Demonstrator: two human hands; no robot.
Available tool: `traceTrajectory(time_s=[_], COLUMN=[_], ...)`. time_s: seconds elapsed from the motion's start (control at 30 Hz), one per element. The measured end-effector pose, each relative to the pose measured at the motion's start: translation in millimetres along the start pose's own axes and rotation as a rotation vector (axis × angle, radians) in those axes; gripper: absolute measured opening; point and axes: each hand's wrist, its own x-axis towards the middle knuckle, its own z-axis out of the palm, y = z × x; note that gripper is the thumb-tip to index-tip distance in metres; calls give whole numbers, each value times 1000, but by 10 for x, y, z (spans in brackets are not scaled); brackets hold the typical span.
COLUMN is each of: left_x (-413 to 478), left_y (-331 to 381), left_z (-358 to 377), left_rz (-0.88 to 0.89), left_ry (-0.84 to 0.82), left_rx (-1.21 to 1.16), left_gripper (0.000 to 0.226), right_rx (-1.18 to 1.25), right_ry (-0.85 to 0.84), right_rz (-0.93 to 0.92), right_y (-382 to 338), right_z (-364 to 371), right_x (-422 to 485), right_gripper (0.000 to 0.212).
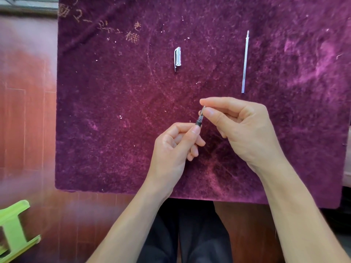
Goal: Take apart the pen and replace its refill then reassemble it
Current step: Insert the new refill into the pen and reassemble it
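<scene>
The pen [200, 118] is held above the purple cloth, tilted with its tip pointing up and right. Only its dark grip and metal tip cone show; the barrel is hidden inside my left hand [174, 147], which is closed around it. My right hand [237, 126] pinches the tip cone between thumb and forefinger. A clear pen cap [177, 58] with a clip lies on the cloth further away, in the middle. A long thin refill [245, 61] lies apart at the far right, roughly upright in the view.
A purple velvet cloth [114, 111] covers the table, with gold embroidered characters at its far left corner. Reddish wooden floor lies to the left, with a green plastic stool [13, 226] at the lower left. My dark trousers show below the table edge.
</scene>
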Motion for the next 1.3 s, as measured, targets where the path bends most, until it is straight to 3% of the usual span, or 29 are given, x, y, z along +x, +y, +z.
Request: traceTrajectory(time_s=[0.53,0.73,0.93,1.17,1.3], left_x=[-94,-128,-147,-175,-183], left_y=[-42,-66,-87,-96,-107], left_z=[15,-5,-4,-16,-23], left_rz=[-10,-1,-7,-4,-9], left_ry=[-48,-31,-40,-35,-27], left_rx=[-26,-12,-58,-42,-41], left_gripper=[20,17,19,16,16], right_rx=[71,122,176,143,171], right_ry=[-140,-111,-109,-73,-48], right_rz=[66,98,154,95,122], right_y=[112,108,76,102,84], right_z=[-24,37,83,134,181], right_x=[-132,-161,-196,-212,-211], right_gripper=[13,9,31,10,18])
